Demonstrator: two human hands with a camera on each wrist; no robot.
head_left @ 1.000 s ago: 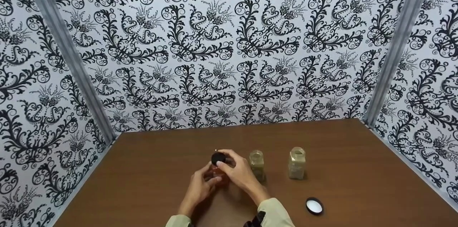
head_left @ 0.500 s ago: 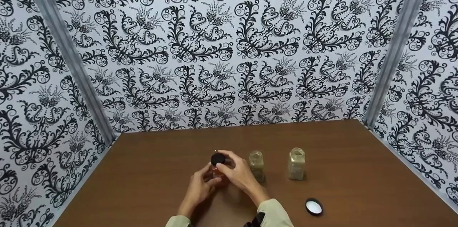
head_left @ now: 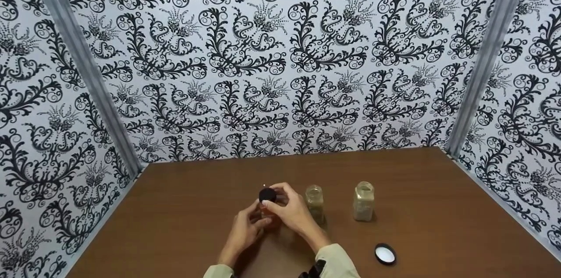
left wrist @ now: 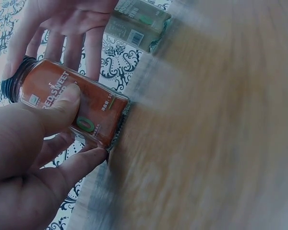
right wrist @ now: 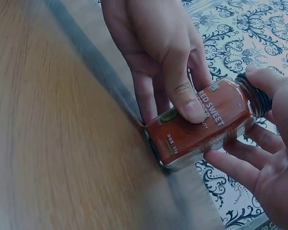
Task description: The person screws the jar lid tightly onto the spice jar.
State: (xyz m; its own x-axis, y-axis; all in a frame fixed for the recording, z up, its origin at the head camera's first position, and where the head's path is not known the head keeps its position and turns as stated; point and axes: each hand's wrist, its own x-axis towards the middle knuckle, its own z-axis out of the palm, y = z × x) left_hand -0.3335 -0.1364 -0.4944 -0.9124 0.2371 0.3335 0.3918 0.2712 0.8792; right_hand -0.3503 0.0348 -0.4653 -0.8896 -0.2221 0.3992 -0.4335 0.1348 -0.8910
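Observation:
A square glass spice jar of red powder (left wrist: 98, 98), labelled "RED SWEET", stands upright on the table between both hands. My left hand (head_left: 244, 230) grips its body, thumb flat over the label and fingers round the far side. Its black ribbed cap (head_left: 267, 195) sits on the mouth. My right hand (head_left: 294, 211) pinches that cap between thumb and fingers, as the right wrist view also shows from the side. To the right, close beside the right hand, stands a lidless jar of greenish powder (head_left: 314, 201).
Farther right stands another lidless jar with pale greenish contents (head_left: 363, 203). A loose black lid with a white inside (head_left: 385, 254) lies nearer the front. Patterned wall panels (head_left: 280, 72) enclose the brown table (head_left: 184, 208) at the back and sides.
My right thumb has shifted slightly left across the cap's near edge. The left hand, the jars and the loose lid stay where they were.

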